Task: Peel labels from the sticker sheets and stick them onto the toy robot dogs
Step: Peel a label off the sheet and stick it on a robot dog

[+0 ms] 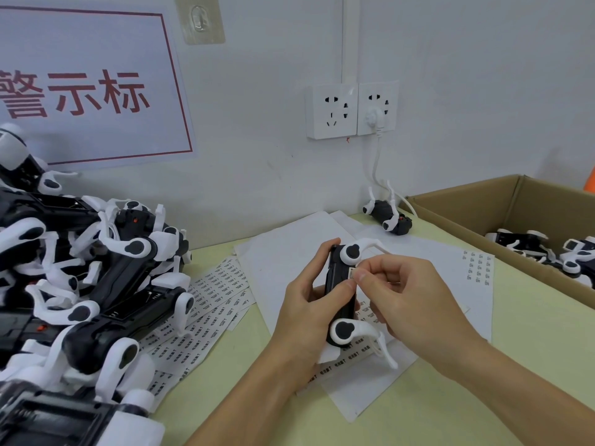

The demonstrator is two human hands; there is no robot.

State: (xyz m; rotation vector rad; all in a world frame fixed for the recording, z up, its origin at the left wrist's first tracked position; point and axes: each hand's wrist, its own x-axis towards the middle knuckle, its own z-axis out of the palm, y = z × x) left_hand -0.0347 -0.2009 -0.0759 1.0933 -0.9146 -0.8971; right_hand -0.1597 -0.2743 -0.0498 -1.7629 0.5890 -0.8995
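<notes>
Dogs first: a big heap (83, 278) of black-and-white toy robot dogs fills the left edge of the tabletop (531, 333), reaching toward the near-left corner. Box (463, 204) at the right edge holds more dogs. One lone dog (388, 217) lies at the far edge, by the wall. Sheets (212, 304) of printed labels fan out beside the heap; blank backing paper (289, 249) spreads mid-tabletop, under the hands.

Held dog (341, 294): raised just above the paper, mid-tabletop, long axis running near to far, white legs out to the right.

Left hand (309, 304): wrapped round the dog's body from the left, fingers curled over the far end, thumb lying across the black flank near the label. Firm hold.

Right hand (405, 294): comes in from the right, thumb and forefinger pinched narrow on a small white label (351, 272), other fingers loosely curled. Label sits at the body's upper flank, just below the far leg joint; whether it is fully stuck, cannot tell.

Step in hand, as judged: seating the label. To do it well, square its edge with the body line, lay one end first, then smooth along with the left thumb so no corner lifts. Keep the pinch light to avoid creasing.
</notes>
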